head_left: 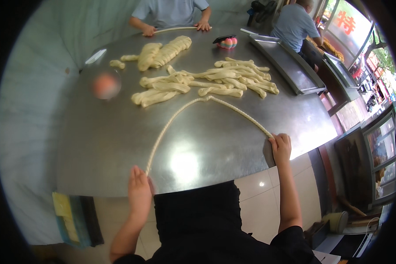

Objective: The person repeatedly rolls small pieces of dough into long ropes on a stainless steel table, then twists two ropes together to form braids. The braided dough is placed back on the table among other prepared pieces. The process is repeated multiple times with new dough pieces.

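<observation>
A long twisted rope of dough (171,119) arches over the steel table (118,148), its middle close to the pile of twisted dough pieces. My left hand (140,184) grips one end at the table's near edge. At the other end, farther right, my right hand (280,145) pinches the rope between thumb and fingers. Beyond the arch lie several thick twisted dough pieces (237,76), heaped loosely. Behind them to the left rests a ridged slab of dough (173,51), with small dough lumps (117,64) beside it.
Across the table a person's hands (203,24) hold a dough strand (175,29). A metal tray (287,64) lies along the right edge. A black phone rests on a colourful stand (227,43) at the back. Another person (292,24) is at the upper right. A blurred orange object (105,85) appears at left.
</observation>
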Available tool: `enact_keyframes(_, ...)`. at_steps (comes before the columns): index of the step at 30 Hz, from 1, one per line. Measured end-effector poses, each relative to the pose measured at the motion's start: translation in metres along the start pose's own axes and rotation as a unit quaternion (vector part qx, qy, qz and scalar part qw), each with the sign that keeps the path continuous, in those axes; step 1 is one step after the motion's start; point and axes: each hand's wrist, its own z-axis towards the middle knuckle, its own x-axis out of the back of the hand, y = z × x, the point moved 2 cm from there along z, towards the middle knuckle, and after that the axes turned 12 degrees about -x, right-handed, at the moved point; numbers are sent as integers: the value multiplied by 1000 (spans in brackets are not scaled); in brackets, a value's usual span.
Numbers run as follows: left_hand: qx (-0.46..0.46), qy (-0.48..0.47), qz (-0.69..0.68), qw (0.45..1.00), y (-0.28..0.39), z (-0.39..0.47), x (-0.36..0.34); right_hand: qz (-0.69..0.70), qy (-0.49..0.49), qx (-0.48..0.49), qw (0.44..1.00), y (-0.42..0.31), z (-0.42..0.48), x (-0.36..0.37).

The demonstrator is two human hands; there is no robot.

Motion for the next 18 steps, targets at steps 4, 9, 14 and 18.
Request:
enact_keyframes(4, 136, -93, -334, 928, -43, -3, 55, 359, -266, -259, 857, 6, 4, 29)
enact_keyframes(9, 161, -17, -523, 837, -197, 26, 163, 259, -288, -183, 904, 9, 106, 171)
enact_keyframes(14, 233, 274, -421, 833, -428, 1, 91, 155, -186, -213, 947, 155, 222, 184)
enact_keyframes(18, 181, -213, 175, 944, -511, -115, 3, -262, -81, -241, 931, 260, 115, 139)
